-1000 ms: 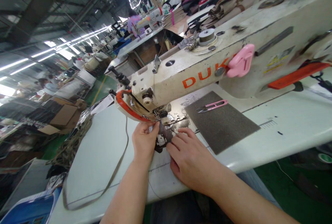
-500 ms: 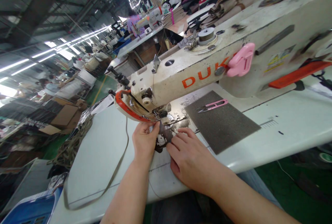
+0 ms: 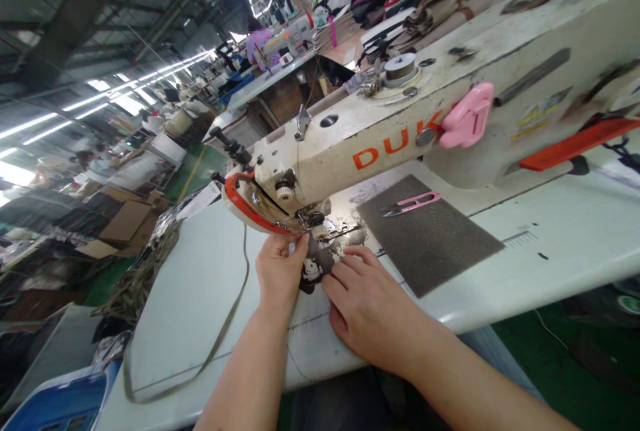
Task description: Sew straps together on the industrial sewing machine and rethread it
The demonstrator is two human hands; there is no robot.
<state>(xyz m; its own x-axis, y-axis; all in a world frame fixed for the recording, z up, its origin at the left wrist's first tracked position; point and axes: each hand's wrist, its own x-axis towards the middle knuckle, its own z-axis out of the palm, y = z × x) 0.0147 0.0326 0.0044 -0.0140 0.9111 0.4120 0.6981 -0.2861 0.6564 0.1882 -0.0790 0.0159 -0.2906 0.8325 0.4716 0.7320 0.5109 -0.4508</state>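
My left hand [image 3: 281, 270] is at the needle end of a white sewing machine [image 3: 320, 144], thumb and forefinger pinched together just left of the presser foot [image 3: 320, 232]. What lies in that pinch is too small and covered to name. On the near side of the worn metal needle plate [image 3: 314, 270] rests my right hand [image 3: 363, 301], its fingers curled down and thumb tucked in; anything under them is hidden. A narrow grey-green strap [image 3: 227, 324] runs in a loop over the table, its upper end passing behind the machine head.
Pink thread snips [image 3: 413, 203] lie on a dark grey mat [image 3: 435, 244] right of the needle. A pink plastic piece [image 3: 467, 116] hangs on the machine arm. Bundled straps [image 3: 135, 284] and a blue basket [image 3: 70, 398] are at the left. A person [image 3: 257, 41] sits farther back.
Both hands keep the same place and grip beside the needle. The whole view has shifted very slightly; nothing else has visibly moved.
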